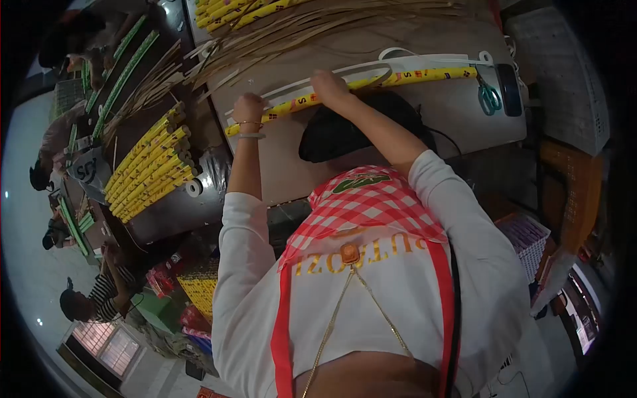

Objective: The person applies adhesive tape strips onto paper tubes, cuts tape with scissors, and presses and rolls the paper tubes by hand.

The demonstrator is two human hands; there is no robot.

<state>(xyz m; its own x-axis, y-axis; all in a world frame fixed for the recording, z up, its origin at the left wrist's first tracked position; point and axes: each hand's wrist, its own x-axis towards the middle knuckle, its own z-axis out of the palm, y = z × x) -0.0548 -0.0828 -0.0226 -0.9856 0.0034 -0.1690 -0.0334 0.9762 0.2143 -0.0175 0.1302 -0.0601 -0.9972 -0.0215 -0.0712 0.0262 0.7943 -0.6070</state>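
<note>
A long yellow printed tube (424, 76) lies across the table in front of me. A narrow white tape strip (352, 67) runs along its far side and curls into a loop toward the right. My left hand (249, 106) is closed near the tube's left end, its wrist crossing over the tube, with the strip passing into the fingers. My right hand (330, 88) is closed like a fist over the strip, just beyond the tube; the fingertips are hidden. A small white tape roll (486, 58) sits by the tube's right end.
Teal-handled scissors (490, 98) and a dark phone (509, 89) lie at right. A black cloth item (365, 127) rests before me. Finished-looking yellow tubes (149, 166) are stacked at left. Long brown strips (298, 33) spread across the back. Other people work at far left.
</note>
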